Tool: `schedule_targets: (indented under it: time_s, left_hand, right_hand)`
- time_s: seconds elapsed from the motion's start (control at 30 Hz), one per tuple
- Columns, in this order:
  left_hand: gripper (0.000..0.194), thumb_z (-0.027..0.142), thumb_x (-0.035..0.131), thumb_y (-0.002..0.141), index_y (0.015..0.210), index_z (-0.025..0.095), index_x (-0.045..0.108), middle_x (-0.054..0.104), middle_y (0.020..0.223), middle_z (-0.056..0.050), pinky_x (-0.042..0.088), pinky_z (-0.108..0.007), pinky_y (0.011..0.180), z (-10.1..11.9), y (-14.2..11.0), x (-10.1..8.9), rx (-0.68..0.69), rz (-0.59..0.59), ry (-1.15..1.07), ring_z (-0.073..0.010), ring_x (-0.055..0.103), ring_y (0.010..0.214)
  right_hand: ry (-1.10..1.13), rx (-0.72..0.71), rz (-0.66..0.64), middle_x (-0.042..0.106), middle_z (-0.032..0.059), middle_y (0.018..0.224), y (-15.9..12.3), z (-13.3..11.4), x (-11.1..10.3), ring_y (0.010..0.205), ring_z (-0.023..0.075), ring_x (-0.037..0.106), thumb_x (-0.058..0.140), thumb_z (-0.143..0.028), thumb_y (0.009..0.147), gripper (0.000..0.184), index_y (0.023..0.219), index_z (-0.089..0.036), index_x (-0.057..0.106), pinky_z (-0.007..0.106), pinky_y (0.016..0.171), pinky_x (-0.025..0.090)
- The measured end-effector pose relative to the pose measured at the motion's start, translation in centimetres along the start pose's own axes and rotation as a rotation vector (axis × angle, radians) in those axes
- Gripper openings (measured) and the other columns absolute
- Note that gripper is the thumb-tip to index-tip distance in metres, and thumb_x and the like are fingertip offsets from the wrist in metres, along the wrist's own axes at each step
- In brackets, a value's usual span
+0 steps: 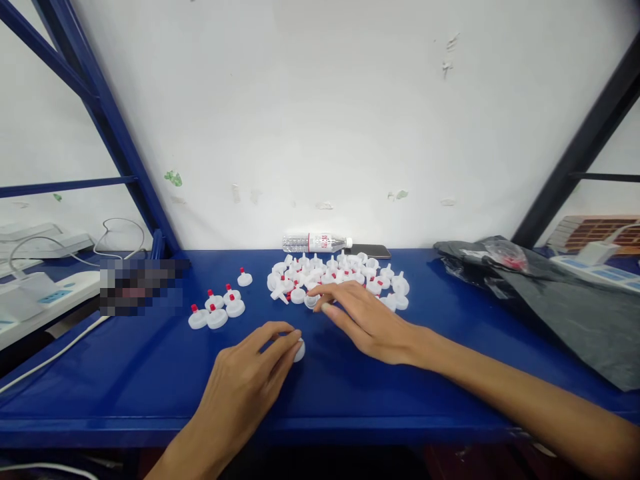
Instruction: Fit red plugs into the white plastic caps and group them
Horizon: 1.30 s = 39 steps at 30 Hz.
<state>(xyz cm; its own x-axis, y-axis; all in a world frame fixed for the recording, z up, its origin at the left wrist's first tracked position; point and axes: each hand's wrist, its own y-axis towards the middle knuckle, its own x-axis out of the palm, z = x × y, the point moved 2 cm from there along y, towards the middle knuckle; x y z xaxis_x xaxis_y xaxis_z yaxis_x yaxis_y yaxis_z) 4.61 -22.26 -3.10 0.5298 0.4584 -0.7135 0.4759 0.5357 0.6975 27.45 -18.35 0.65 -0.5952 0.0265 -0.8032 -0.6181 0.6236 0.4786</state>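
Observation:
My left hand (255, 367) is closed around the edge of a white round nozzle cap (299, 351), held just above or on the blue table; the fingers hide most of it. Reaching from the right, my right hand (360, 317) is at the front of a pile of white nozzle caps (330, 267). Its fingers are bent and its thumb is apart, with the fingertips beside a white cap (311, 302) at the pile's edge. Small red tips lie among the pile. To the left stand several white caps with red tips (217, 319), upright on the table.
Behind the pile lie a clear plastic bottle (317, 243) and a dark phone (370, 251) by the wall. A black plastic bag (540, 307) covers the right side of the blue table (380, 393). White power strips (65, 293) and cables sit at the left.

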Motion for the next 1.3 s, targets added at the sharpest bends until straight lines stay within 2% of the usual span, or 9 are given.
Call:
schedule_targets:
  time_s: [0.17,0.33,0.43,0.57,0.73,0.9,1.0,1.1,1.3]
  left_hand:
    - [0.018,0.026,0.053,0.102,0.101,0.024,0.071,0.076,0.103,0.0,0.054,-0.028,0.072,-3.4,-0.1,-2.0,-0.242,-0.028,0.155,-0.019,0.075,0.085]
    - [0.026,0.037,0.052,0.098,0.109,0.026,0.072,0.078,0.097,-0.002,0.053,-0.032,0.07,-5.6,-0.9,-3.7,-0.484,-0.074,0.232,-0.0221,0.074,0.076]
    - [0.035,0.042,0.049,0.098,0.122,0.026,0.069,0.079,0.1,-0.003,0.054,-0.033,0.071,-5.7,-1.2,-3.6,-0.542,-0.061,0.252,-0.0235,0.075,0.077]
    - [0.036,0.042,0.051,0.097,0.124,0.025,0.068,0.08,0.094,-0.002,0.054,-0.031,0.071,-5.8,-1.1,-3.2,-0.583,-0.079,0.241,-0.0236,0.076,0.078]
    - [0.037,0.045,0.049,0.1,0.125,0.024,0.066,0.078,0.104,-0.004,0.053,-0.03,0.06,-4.7,-0.5,-3.9,-0.519,-0.037,0.318,-0.0235,0.076,0.078]
    - [0.03,0.04,0.049,0.105,0.128,0.03,0.064,0.069,0.115,-0.004,0.052,-0.03,0.061,-0.7,-0.3,-4.1,-0.336,0.139,0.292,-0.0186,0.071,0.075]
    - [0.03,0.038,0.053,0.104,0.133,0.033,0.059,0.065,0.119,-0.003,0.058,-0.025,0.067,1.5,-0.7,-2.4,-0.174,-0.009,0.021,-0.0165,0.073,0.086]
    - [0.033,0.033,0.052,0.104,0.137,0.036,0.054,0.064,0.124,-0.003,0.061,-0.026,0.069,2.5,-1.1,-0.7,-0.161,-0.144,-0.065,-0.0173,0.074,0.093]
    - [0.014,0.028,0.05,0.103,0.116,0.029,0.051,0.065,0.113,-0.003,0.063,-0.032,0.072,2.6,-1.3,0.0,-0.22,-0.154,-0.12,-0.0186,0.073,0.087]
  right_hand:
    - [-0.445,0.157,0.006,0.076,0.0098,0.099,0.9,1.8,-3.5,0.089,0.0253,0.069,0.038,-0.036,0.109,0.036,0.111,-0.018,0.07,0.04,0.083,0.046]
    - [-0.485,0.439,-0.299,0.076,0.0071,0.076,0.5,4.2,-6.8,0.07,0.0251,0.069,0.05,-0.064,0.098,0.05,0.098,-0.022,0.076,0.031,0.06,0.039]
    - [-0.42,0.448,-0.443,0.077,0.0053,0.079,0.2,4.7,-6.8,0.07,0.0231,0.069,0.061,-0.064,0.093,0.044,0.097,-0.023,0.078,0.03,0.061,0.04]
    - [-0.441,0.383,-0.453,0.077,0.0049,0.079,0.2,4.7,-6.3,0.067,0.0195,0.067,0.059,-0.054,0.098,0.038,0.09,-0.022,0.079,0.028,0.059,0.037]
    - [-0.43,0.293,-0.282,0.069,0.0042,0.066,0.6,4.4,-6.2,0.057,0.0161,0.059,0.047,-0.051,0.106,0.049,0.081,-0.019,0.074,0.029,0.055,0.031]
    - [-0.268,0.196,-0.23,0.058,0.0008,0.056,0.8,2.4,-4.1,0.049,0.0125,0.046,0.038,-0.049,0.109,0.059,0.066,-0.018,0.063,0.03,0.053,0.027]
    - [-0.234,0.111,-0.28,0.065,0.002,0.066,0.6,0.8,-1.7,0.057,0.0136,0.055,0.039,-0.047,0.11,0.055,0.072,-0.018,0.066,0.03,0.056,0.029]
    - [-0.33,0.037,-0.312,0.07,0.0039,0.075,0.2,-0.2,0.4,0.062,0.015,0.06,0.041,-0.043,0.109,0.049,0.078,-0.017,0.068,0.031,0.054,0.025]
    - [-0.382,0.069,-0.212,0.072,0.0045,0.074,0.2,-1.2,0.2,0.059,0.0148,0.061,0.042,-0.039,0.109,0.045,0.081,-0.017,0.071,0.03,0.053,0.026]
